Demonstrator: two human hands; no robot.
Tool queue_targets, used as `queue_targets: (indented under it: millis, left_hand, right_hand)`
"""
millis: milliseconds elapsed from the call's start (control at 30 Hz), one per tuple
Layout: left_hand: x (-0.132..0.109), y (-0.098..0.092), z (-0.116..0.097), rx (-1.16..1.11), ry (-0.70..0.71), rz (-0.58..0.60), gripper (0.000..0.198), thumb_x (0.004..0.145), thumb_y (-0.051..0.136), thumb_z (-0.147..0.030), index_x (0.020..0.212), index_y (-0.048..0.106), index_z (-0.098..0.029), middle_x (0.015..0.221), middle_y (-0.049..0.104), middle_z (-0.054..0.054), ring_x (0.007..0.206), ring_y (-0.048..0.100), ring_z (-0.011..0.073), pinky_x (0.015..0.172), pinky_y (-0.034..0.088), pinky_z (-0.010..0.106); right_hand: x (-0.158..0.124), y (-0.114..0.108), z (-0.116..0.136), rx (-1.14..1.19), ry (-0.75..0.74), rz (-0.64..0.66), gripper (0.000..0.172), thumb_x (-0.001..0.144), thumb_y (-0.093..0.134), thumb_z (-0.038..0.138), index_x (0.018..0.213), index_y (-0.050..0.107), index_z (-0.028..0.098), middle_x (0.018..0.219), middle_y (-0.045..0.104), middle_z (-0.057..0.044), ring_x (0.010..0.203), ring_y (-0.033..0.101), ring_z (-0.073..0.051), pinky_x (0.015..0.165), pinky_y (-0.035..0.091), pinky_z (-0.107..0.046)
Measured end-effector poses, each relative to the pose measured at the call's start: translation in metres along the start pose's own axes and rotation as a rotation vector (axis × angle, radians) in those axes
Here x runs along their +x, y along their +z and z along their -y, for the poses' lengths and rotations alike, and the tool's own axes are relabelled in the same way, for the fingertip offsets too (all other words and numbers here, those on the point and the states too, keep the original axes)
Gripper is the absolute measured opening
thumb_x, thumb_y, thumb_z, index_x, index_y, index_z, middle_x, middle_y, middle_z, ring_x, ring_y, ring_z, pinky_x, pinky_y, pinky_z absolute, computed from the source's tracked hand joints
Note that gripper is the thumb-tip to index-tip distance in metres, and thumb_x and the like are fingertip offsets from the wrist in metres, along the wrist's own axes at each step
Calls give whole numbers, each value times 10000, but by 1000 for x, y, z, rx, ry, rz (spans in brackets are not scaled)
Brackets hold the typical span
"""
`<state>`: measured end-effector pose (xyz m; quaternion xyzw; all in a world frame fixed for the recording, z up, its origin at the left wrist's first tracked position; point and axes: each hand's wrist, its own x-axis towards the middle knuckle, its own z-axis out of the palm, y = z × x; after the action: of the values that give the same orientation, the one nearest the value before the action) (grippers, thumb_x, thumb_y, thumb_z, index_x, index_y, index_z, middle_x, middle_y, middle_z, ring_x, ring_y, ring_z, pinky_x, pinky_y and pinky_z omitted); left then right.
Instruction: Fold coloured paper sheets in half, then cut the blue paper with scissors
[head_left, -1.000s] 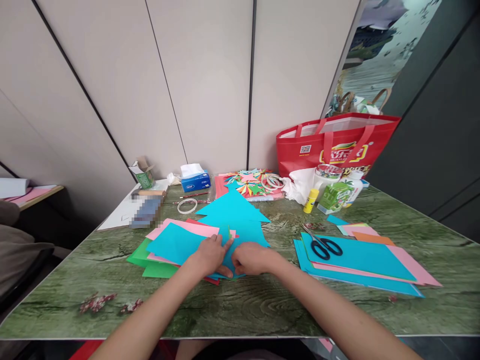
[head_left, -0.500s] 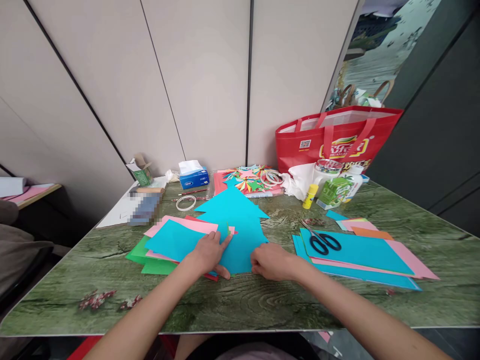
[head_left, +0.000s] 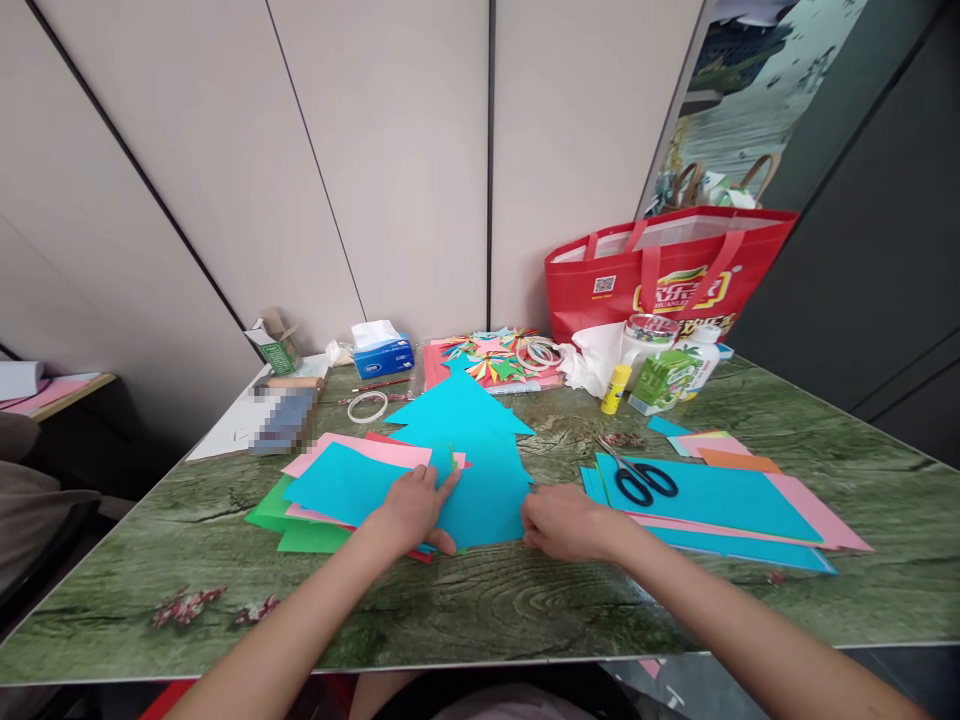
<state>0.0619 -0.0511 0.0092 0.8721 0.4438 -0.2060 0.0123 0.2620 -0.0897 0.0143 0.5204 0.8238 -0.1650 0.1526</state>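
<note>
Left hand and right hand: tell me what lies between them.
The head view shows the lower part of the blue tree-shaped paper cutout between left hand and right hand.

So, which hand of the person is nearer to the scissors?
Right. The right hand is at the right edge of the blue paper tree, left of the scissors and lower in the picture. The left hand lies farther left, on paper sheets.

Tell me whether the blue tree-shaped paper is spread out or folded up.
Spread: the tree-shaped paper lies flat, tip and side points showing. The left hand overlaps its left side.
</note>
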Motion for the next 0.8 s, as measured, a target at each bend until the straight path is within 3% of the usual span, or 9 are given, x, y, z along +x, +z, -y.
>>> queue_targets:
  millis: [200,333,567,700,800]
  left_hand:
    - [-3,18,40,-193,253,-53,983,559,715,-529,1382,232,-292,1230,433,127,1150,375,349,932,290,403]
    - [-9,29,55,-325,348,-101,937,539,752,-469,1349,294,-358,1120,442,65,1061,409,294,885,340,368]
    - [-31,31,67,-517,380,-83,932,560,774,-343,1348,277,-382,1246,361,63,1162,341,292,939,326,396]
    - [-37,34,69,-527,375,-81,938,564,781,-256,1346,277,-378,1302,315,63,1217,303,283,969,311,386]
    - [-37,33,69,-498,391,-96,912,575,773,-290,1344,290,-371,1292,331,67,1210,318,291,963,320,385]
  right_hand:
    - [-4,2,-5,-7,20,-14,249,765,478,248,808,696,137,851,691,-162,780,649,-303,576,409,-308]
    - [-3,2,-8,8,7,1,234,760,487,255,778,694,147,830,691,-148,766,646,-295,551,387,-293]
    - [-3,0,-11,6,25,19,206,735,508,226,787,696,160,857,695,-129,788,641,-278,554,381,-279]
    - [-6,1,-16,5,33,35,204,734,508,228,776,695,158,833,697,-131,773,643,-281,545,373,-280]
    - [-8,5,-20,22,51,10,197,739,510,234,776,690,164,845,697,-126,784,639,-280,545,356,-278]
